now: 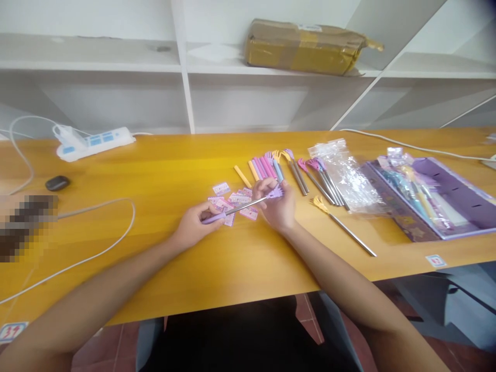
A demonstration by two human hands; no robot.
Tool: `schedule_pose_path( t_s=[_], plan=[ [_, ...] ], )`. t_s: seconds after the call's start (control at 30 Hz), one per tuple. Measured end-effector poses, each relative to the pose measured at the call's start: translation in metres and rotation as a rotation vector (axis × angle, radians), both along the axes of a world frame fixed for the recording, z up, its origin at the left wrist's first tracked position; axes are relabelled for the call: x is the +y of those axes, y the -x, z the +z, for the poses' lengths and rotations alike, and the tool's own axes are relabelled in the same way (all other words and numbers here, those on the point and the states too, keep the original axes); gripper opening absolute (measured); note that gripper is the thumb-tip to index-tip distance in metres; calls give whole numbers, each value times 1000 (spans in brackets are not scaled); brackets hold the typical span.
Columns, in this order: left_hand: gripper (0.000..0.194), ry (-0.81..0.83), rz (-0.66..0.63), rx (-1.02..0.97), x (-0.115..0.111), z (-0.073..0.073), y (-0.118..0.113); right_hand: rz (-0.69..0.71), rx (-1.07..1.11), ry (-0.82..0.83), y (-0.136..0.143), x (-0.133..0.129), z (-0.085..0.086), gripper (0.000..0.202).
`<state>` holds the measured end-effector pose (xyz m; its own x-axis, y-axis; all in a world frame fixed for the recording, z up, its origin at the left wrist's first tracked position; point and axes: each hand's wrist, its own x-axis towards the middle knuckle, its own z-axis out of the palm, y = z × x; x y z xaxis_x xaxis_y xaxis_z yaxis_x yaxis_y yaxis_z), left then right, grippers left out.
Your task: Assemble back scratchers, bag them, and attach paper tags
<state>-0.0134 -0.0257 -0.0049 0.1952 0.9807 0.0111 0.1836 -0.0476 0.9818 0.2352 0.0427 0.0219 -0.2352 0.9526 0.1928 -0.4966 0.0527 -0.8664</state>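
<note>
My left hand point(199, 222) is closed around the light purple handle of a back scratcher point(245, 205). Its metal rod slants up to the right, ending in a purple claw head at my right hand point(279, 206). That hand is turned palm up, with curled fingers about the claw. Small pink and purple printed cards point(221, 188) lie scattered just behind the rod. Beyond the right hand are loose coloured handle sleeves point(263, 168) in pink, purple and yellow. Several claw-headed metal rods point(327, 183) rest to their right, and a single yellow-clawed rod point(351, 232) lies nearer the front edge.
Clear plastic bags point(343, 173) lie at the right, beside an open purple box point(422, 235) holding packaged pieces. At the left are a white power strip point(103, 142), a small black object point(57, 183) and a white cable point(134, 217). A taped carton point(302, 49) sits on the shelf above.
</note>
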Motion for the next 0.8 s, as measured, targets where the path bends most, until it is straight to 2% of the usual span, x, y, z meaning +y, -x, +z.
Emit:
schedule_pose_path(
  t_s=[0.5,0.8],
  plan=[
    [28,-17,-15,-5,1,2,-1,14,20,-22,9,-8,0,58],
    [29,-25,-12,7,-1,12,-4,42,8,-5,23,-22,0,61]
  ],
)
